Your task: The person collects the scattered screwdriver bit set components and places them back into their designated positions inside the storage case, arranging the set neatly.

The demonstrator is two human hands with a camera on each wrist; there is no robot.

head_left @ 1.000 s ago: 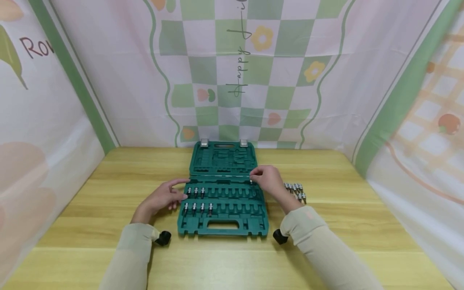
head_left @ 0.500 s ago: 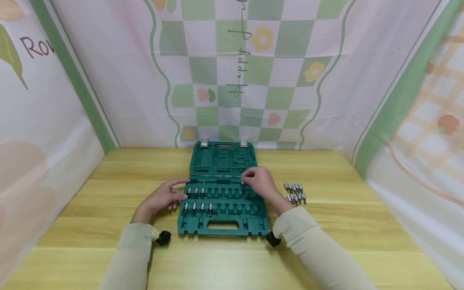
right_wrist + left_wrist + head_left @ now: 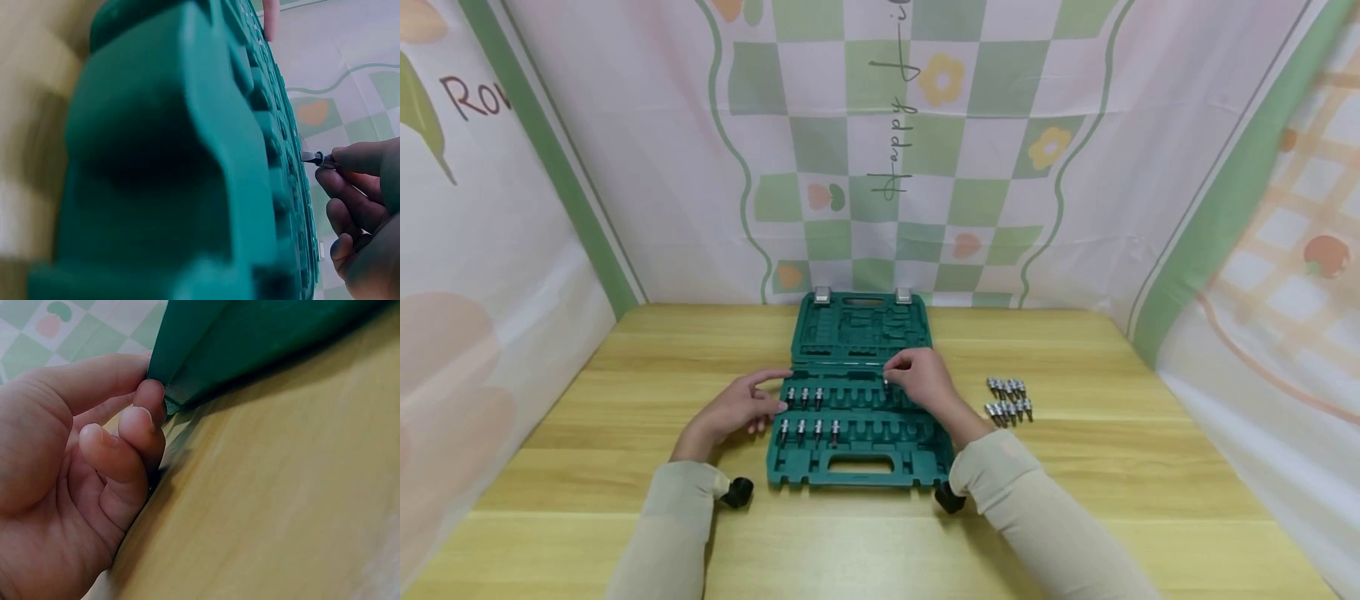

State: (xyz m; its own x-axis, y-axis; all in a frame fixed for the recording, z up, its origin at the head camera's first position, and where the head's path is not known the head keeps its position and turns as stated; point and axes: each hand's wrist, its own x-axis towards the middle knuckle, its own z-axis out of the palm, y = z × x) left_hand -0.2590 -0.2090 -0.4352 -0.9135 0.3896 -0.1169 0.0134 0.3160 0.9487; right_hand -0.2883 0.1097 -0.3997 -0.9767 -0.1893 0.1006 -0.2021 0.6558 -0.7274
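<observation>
A green plastic tool case (image 3: pixel 861 479) lies unfolded on the wooden table, with molded slots in two rows. Several silver-and-dark bit sockets (image 3: pixel 817 431) stand in the left ends of both rows. My right hand (image 3: pixel 925 383) pinches one bit socket (image 3: pixel 324 159) between thumb and finger, over the back row, right of its filled slots. In the right wrist view its flat tip points toward the case. At the case's left side my left hand (image 3: pixel 741 408) holds the edge, thumb on the rim and other fingers (image 3: pixel 140 428) curled against the outside.
More bit sockets (image 3: pixel 1009 400) lie in two groups on the table (image 3: pixel 1075 483), right of the case. The case lid (image 3: pixel 861 325), with two metal latches, lies back toward the patterned cloth (image 3: pixel 925 167). Cloth also hangs on both sides.
The right hand has moved left along the back row with the bit socket between its fingertips, from the row's right end toward its middle. The left hand has stayed on the case edge.
</observation>
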